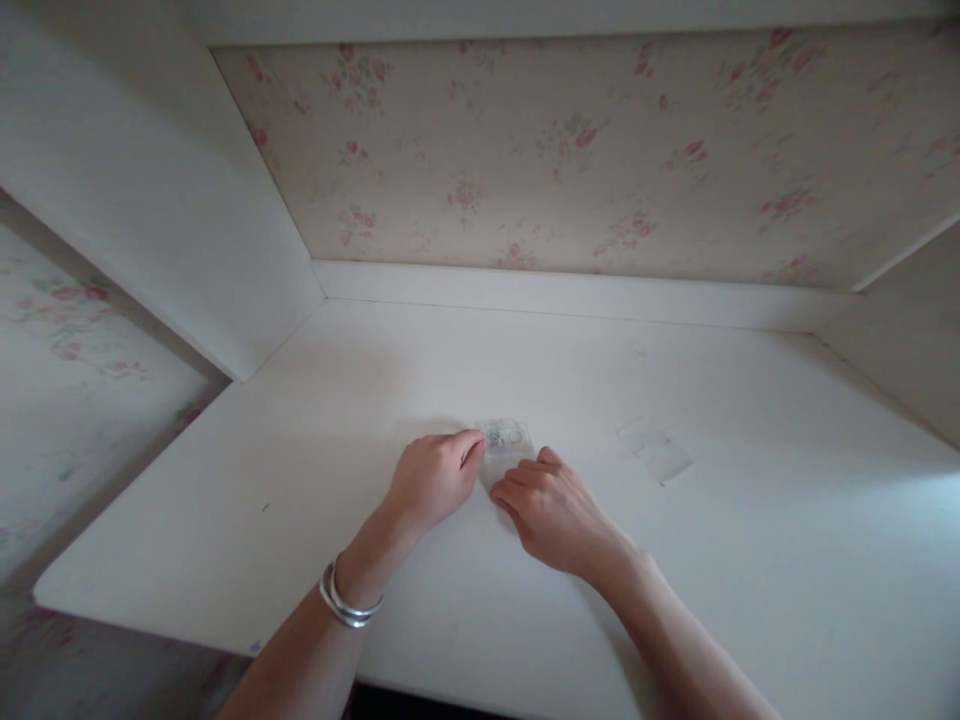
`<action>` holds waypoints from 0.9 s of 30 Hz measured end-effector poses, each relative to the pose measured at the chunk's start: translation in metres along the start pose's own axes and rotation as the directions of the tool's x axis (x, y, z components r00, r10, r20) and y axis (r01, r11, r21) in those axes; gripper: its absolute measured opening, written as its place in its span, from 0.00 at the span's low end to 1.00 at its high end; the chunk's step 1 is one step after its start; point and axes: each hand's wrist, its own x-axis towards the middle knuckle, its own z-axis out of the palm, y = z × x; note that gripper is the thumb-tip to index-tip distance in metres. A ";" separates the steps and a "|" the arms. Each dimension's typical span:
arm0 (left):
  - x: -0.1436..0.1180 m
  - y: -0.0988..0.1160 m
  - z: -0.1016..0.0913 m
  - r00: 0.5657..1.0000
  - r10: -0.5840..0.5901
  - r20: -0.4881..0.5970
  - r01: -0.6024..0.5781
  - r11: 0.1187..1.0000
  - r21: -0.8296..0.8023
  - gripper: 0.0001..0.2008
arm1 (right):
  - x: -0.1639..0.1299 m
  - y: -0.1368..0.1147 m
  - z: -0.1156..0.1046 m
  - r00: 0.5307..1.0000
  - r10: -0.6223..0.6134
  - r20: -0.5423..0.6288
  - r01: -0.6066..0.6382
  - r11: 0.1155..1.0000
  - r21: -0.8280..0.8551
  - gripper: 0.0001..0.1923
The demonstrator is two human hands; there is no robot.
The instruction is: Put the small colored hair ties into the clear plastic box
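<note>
Between my hands, on the white desk (390, 380), is a small clear plastic packet (516, 437). Small ring-shaped items show through its far part, though too small to name. My left hand (435, 478) pinches the packet's left edge between thumb and finger, and silver bangles circle that wrist. At the near right side, my right hand (559, 512) has its curled fingers on the packet, covering its lower right part. The fingertips of my right hand are partly hidden.
To the right lies another clear, flat plastic piece (656, 450). A small dark scrap (265, 507) rests on the left of the desk. A raised white ledge (555, 295) runs along the back below flowered wallpaper (525, 150); a white panel (150, 180) stands at left.
</note>
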 end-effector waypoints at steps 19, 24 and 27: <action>-0.002 0.002 -0.022 0.962 0.099 0.254 0.005 0.926 -0.378 0.14 | 0.008 0.047 0.011 0.866 0.393 -0.309 -0.293 0.900 0.323 0.11; -0.004 0.001 -0.017 0.921 0.138 0.365 0.000 0.935 -0.354 0.12 | 0.008 0.050 0.014 0.869 0.391 -0.303 -0.292 0.900 0.323 0.12; -0.005 0.000 -0.013 0.915 0.140 0.378 -0.024 0.955 -0.297 0.11 | 0.008 0.049 0.010 0.772 0.491 -0.404 -0.353 0.859 0.370 0.14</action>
